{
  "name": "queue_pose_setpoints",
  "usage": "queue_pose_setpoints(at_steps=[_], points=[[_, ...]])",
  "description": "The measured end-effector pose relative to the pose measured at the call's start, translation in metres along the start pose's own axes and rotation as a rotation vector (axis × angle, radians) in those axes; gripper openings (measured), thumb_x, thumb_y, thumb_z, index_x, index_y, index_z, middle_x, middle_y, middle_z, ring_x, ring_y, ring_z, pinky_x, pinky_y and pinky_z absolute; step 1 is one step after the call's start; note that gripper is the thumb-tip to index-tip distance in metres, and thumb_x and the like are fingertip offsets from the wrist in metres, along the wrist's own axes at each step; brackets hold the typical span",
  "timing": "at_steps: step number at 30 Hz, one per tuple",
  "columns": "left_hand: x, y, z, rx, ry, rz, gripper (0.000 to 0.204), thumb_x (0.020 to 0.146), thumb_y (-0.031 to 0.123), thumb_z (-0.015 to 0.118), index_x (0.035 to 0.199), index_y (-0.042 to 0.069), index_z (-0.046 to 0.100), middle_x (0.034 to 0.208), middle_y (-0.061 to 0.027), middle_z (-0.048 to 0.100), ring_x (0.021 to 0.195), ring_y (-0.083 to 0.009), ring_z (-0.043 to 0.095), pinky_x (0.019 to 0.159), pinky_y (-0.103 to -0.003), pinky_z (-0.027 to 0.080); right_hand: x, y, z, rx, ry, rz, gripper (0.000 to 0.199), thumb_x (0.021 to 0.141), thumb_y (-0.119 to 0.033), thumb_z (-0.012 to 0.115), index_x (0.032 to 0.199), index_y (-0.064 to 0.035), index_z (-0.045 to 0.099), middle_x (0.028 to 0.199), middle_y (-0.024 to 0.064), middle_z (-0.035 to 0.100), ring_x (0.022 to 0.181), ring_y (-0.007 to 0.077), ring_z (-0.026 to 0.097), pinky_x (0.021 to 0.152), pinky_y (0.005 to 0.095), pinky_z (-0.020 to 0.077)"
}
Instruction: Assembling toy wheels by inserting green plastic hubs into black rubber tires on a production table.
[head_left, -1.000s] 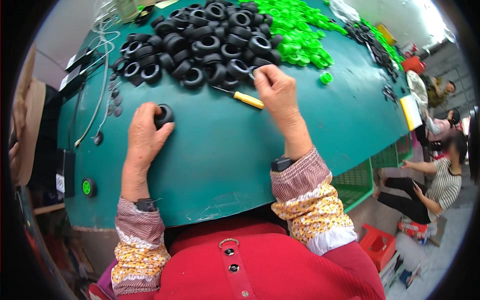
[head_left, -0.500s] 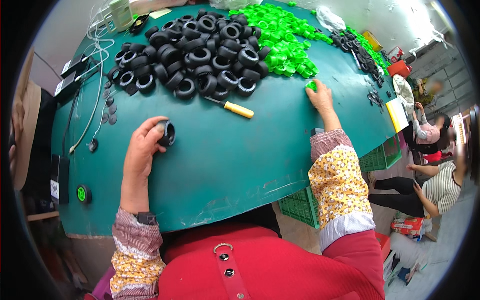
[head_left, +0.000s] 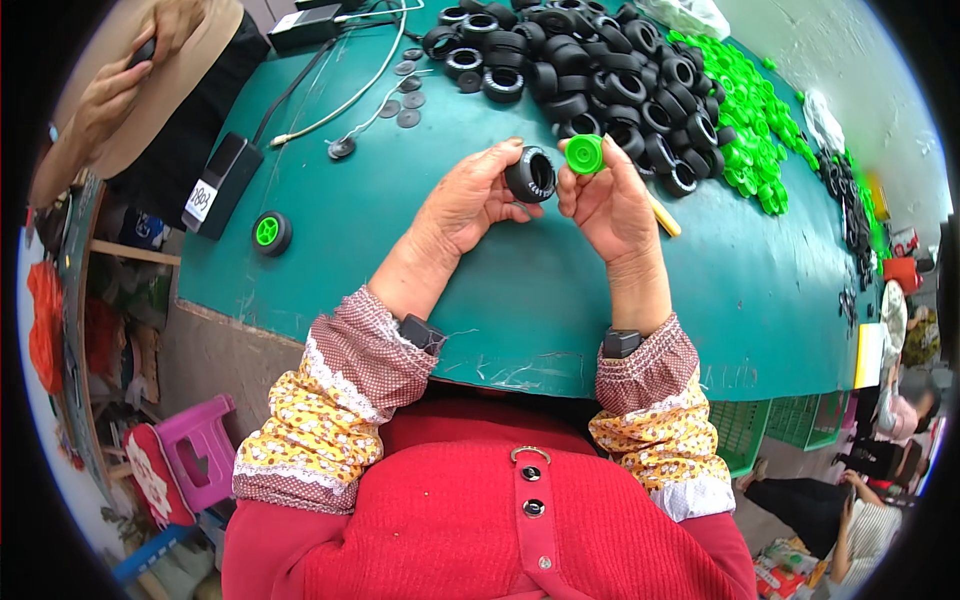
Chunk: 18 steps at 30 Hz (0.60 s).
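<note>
The camera sits up on the worker's head, the left one of two worn side by side. It looks down and a bit forward, past the red top (head_left: 440, 530) at the bottom and onto the green counter (head_left: 520, 320). The left fingers (head_left: 502, 156) and right fingers (head_left: 567, 192) are close to it, just above the middle. The heap of black tires (head_left: 620, 85) is farther off, near the top. The view is very wide and round, with dark corners. It bends the counter's near edge and reaches from a pink stool (head_left: 210, 490) at left to a person in a striped top (head_left: 868, 540) at right.
</note>
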<state>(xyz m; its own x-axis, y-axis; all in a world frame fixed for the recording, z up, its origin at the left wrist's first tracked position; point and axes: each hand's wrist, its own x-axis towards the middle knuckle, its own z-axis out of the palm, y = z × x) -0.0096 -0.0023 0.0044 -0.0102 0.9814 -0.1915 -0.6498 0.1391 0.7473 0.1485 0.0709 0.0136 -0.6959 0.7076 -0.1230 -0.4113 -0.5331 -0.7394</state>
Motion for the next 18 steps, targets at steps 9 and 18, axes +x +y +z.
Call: queue_pose_setpoints(at_steps=[9,18], points=[[0.005,-0.006,-0.009,-0.040,0.039,-0.003,0.027,0.090,0.028,0.041,0.099,0.004,0.050,0.085,-0.0082,0.058,0.068,-0.0177,0.060,0.058,-0.027,0.052,0.002,0.037,0.030,-1.380,0.243,-0.765,0.032,0.076,-0.020,0.062,0.099,0.0007,0.053,0.080,0.0126,0.056,0.071,0.0261,0.055,0.062,0.0320,0.0449],[0.006,-0.006,-0.006,0.036,-0.018,0.054,0.025,0.090,0.027,0.042,0.098,0.005,0.051,0.089,-0.0077,0.058,0.071,-0.0148,0.059,0.062,-0.027,0.052,0.000,0.034,0.016,-1.262,0.218,-0.657,0.039,0.073,-0.023,0.066,0.101,0.0009,0.053,0.085,0.0123,0.060,0.069,0.0187,0.059,0.060,0.0280,0.0482]])
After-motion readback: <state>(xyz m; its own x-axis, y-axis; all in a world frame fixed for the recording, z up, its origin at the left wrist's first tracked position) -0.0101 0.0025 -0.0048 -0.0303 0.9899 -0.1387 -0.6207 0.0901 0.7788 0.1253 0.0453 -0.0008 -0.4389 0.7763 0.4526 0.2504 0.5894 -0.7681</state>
